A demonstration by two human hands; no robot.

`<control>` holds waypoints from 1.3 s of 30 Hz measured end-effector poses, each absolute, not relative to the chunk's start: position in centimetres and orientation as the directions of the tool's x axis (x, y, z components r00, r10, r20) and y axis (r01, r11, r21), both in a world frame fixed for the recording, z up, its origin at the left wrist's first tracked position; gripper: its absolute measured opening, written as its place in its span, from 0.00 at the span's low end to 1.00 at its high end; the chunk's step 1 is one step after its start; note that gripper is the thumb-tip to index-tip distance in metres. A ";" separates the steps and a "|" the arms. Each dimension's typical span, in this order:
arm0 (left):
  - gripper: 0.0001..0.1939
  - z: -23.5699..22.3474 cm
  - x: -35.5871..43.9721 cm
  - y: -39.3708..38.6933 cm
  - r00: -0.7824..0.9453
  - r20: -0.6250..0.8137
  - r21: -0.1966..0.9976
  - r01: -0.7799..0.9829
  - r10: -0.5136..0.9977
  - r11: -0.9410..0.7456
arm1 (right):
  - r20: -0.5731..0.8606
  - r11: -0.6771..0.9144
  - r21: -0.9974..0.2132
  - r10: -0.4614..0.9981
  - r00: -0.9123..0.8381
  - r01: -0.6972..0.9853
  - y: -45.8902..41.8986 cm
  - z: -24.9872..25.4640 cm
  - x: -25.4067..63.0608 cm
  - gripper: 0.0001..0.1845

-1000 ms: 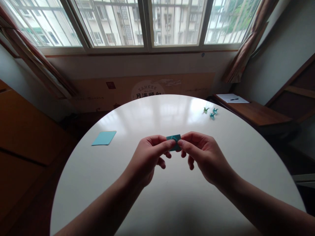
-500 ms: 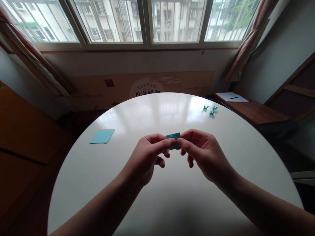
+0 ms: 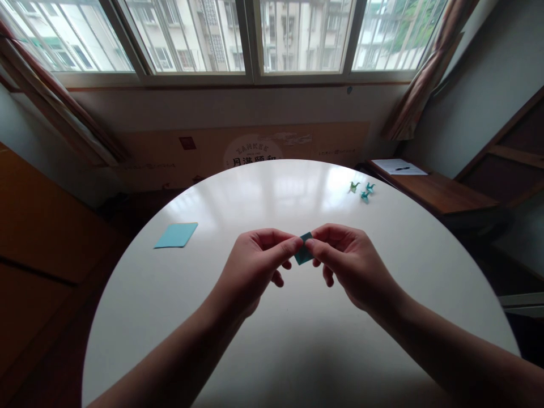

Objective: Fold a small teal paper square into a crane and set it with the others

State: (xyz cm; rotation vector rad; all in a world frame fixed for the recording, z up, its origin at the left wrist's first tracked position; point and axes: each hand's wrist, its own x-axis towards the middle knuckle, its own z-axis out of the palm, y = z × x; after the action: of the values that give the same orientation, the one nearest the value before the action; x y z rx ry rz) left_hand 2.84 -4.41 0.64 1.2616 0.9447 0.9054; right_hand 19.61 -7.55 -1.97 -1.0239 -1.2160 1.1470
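Above the round white desk, the left hand and right hand pinch a small folded teal paper at its two sides. Flat light-blue paper lies to the left; three little folded figures stand grouped at far right, below the window.

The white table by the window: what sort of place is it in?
Probably a room in a home, though I can't be sure: a curtain hangs by the window, and buildings show outside.
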 end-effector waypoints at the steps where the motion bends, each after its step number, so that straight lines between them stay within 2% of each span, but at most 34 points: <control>1: 0.10 0.7 2.9 -4.4 0.345 -0.050 0.998 -0.022 0.937 0.061 | 0.146 0.145 -0.985 0.989 -0.008 -0.091 -7.5 -2.0 19.6 0.11; 6: 0.10 0.8 3.1 -4.5 0.316 -0.003 1.000 0.012 0.949 -0.001 | 0.113 0.112 -0.989 0.994 -0.010 -0.101 -7.5 -2.0 19.6 0.11; 15: 0.12 0.6 3.0 -4.5 0.451 -0.120 0.992 0.027 0.884 0.121 | 0.091 0.096 -0.978 0.995 0.039 -0.183 -7.4 -1.8 19.7 0.12; 25: 0.11 0.8 3.1 -4.9 0.413 -0.032 0.991 0.133 0.910 -0.026 | 0.118 0.127 -0.978 0.991 0.064 -0.163 -7.5 -2.0 19.6 0.14; 32: 0.12 0.9 3.2 -4.8 0.517 -0.095 0.995 0.070 0.851 0.068 | 0.139 0.154 -0.968 0.986 0.091 -0.196 -7.4 -1.8 19.7 0.13; 39: 0.12 0.9 3.3 -5.0 0.458 -0.040 0.998 0.067 0.888 0.010 | 0.147 0.169 -0.965 0.982 0.119 -0.202 -7.4 -1.9 19.6 0.12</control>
State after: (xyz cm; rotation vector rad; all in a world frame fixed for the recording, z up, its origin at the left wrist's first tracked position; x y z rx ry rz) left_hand 3.30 -5.02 0.94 1.4244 0.9048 0.8021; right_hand 19.62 -7.45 -1.87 -0.9863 -1.0515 1.1118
